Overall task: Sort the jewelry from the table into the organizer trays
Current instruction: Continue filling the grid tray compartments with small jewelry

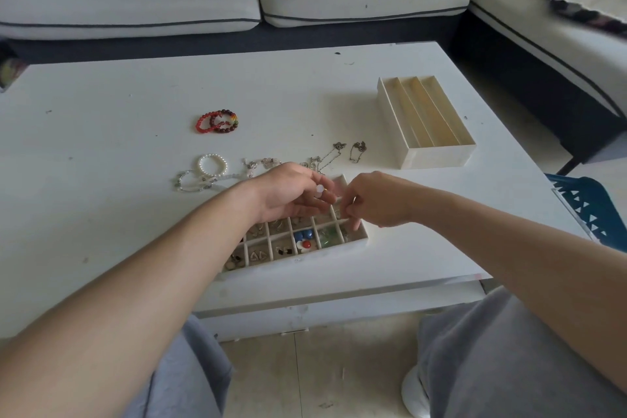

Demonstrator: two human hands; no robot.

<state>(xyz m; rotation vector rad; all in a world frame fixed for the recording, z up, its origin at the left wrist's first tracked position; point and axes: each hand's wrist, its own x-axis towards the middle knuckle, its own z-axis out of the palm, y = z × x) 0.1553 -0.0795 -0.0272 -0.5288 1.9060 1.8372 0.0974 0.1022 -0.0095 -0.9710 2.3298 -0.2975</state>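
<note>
A white grid organizer tray (363, 237) lies near the table's front edge, its cells holding earrings and coloured pieces. My left hand (288, 192) hovers over its back cells, fingers curled round a small pale round piece of jewelry (320, 190). My right hand (373, 198) is close beside it over the tray's right end, fingertips pinched together on something too small to make out. Loose on the table behind lie red bead bracelets (217, 121), a pearl bracelet (212, 163), clear bead bracelets (195, 181) and thin silver chains (334, 153). A long-slot tray (424, 120) stands at the right.
The white coffee table (118, 132) has a sofa (237, 0) behind it and along the right. A blue basket (590, 210) sits off the table's right edge. My knees in grey trousers are below the front edge.
</note>
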